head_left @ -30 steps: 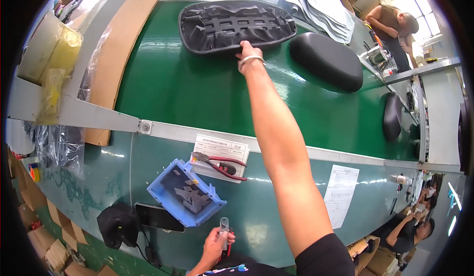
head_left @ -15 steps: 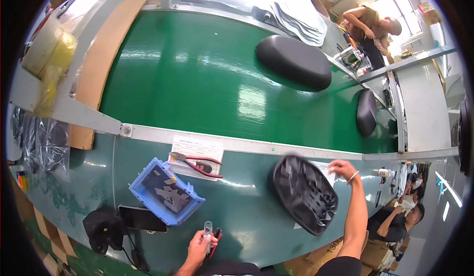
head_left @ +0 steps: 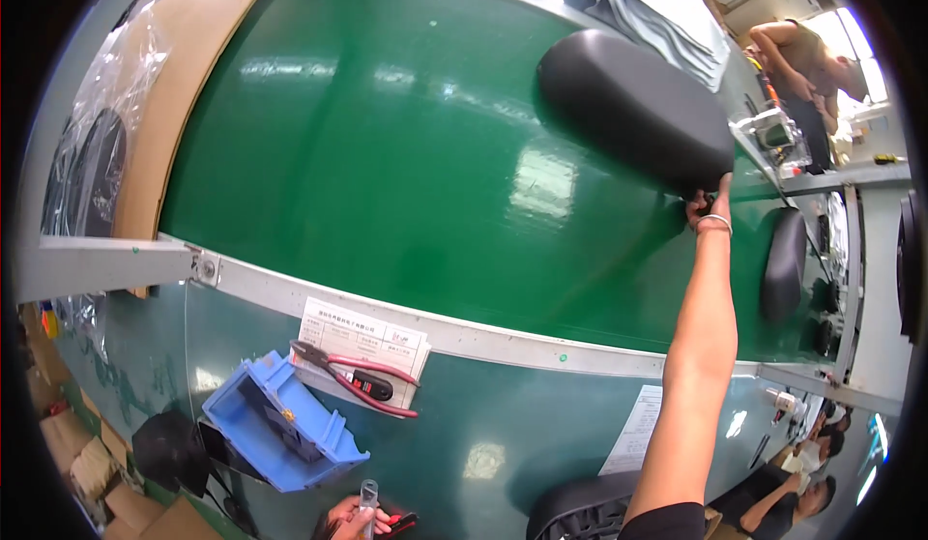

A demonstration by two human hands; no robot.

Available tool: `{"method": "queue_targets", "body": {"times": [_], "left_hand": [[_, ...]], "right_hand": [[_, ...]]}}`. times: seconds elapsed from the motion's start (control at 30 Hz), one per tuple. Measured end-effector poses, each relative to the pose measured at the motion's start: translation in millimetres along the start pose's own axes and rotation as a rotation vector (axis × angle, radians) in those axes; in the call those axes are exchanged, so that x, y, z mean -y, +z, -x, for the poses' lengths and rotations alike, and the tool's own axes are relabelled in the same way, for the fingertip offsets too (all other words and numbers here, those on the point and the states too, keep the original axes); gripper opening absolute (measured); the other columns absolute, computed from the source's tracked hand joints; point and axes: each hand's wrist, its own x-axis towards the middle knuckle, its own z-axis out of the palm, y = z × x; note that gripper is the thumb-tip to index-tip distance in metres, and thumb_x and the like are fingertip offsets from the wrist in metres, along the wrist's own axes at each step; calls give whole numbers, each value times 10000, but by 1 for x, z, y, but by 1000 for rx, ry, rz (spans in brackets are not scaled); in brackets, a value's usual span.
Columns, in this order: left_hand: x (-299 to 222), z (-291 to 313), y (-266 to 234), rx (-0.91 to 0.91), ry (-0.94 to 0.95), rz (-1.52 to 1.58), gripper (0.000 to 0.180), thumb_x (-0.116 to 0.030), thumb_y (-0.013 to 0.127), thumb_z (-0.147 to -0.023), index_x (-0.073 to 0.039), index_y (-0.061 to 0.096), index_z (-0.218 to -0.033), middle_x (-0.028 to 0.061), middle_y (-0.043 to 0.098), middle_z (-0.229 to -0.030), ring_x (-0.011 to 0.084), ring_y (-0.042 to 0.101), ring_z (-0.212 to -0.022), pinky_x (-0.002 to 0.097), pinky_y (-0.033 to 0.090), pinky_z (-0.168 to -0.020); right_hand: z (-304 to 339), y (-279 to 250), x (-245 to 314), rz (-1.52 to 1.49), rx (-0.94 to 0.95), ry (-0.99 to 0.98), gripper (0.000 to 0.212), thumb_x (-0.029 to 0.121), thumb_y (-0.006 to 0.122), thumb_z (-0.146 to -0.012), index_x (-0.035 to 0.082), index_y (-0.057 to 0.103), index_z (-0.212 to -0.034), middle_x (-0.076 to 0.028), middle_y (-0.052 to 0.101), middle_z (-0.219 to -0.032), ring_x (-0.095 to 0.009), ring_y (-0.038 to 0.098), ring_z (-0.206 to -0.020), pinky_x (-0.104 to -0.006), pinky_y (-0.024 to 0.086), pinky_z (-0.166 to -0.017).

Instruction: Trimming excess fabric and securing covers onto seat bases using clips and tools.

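Black seat (head_left: 638, 105): right hand (head_left: 716, 209) is holding one end, one-sided grip perhaps risking slippage; left hand (head_left: 345, 517) is clasping a tool (head_left: 368, 497).

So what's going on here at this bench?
A person's right hand grips the near end of a black padded seat on the green surface. The left hand holds a slim, pale tool. An upturned black piece sits partly in view by the right forearm. Red-handled pliers lie on papers, beside a blue bin.
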Motion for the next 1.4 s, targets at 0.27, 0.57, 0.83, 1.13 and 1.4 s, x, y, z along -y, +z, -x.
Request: {"method": "queue_targets", "body": {"times": [0.27, 0.57, 0.83, 1.13, 1.4], "left_hand": [[-29, 4, 30, 17, 34, 21, 272, -183, 521, -972, 33, 494, -1136, 150, 649, -976, 184, 651, -822, 316, 532, -785], [-55, 34, 68, 224, 272, -66, 241, -199, 500, -981, -21, 521, -1141, 62, 641, -943, 112, 630, -799, 254, 506, -721], [-68, 98, 80, 305, 331, -454, 210, -204, 553, -947, -5, 594, -1000, 46, 641, -801, 113, 620, -698, 263, 502, -658], [-67, 145, 60, 320, 559, -1013, 301, -337, 585, -887, -63, 618, -1007, 136, 621, -738, 296, 618, -694, 386, 464, -647], [-55, 145, 44, 264, 505, -1004, 333, -387, 605, -872, -70, 630, -971, 117, 612, -713, 281, 624, -691, 394, 462, -655]], "right_hand": [[117, -32, -39, -197, 527, -153, 205, 249, 637, -909, 114, 555, -778, 51, 293, -562, -79, 255, -466, -233, 224, -453], [450, -286, -69, -357, 78, 398, 413, 414, 552, -942, 68, 549, -716, 41, 396, -552, -71, 310, -422, -199, 279, -417], [608, -211, -123, 908, 720, -283, 178, 128, 735, -783, 10, 649, -885, -4, 561, -697, -63, 416, -546, -229, 348, -489], [634, -210, -118, 1106, 1217, -395, 156, 148, 719, -798, 15, 639, -812, -98, 608, -691, -181, 549, -577, -311, 417, -520], [635, -215, -109, 1011, 1139, -397, 134, 110, 691, -833, -16, 675, -873, -70, 628, -686, -109, 523, -578, -249, 410, -535]]}}
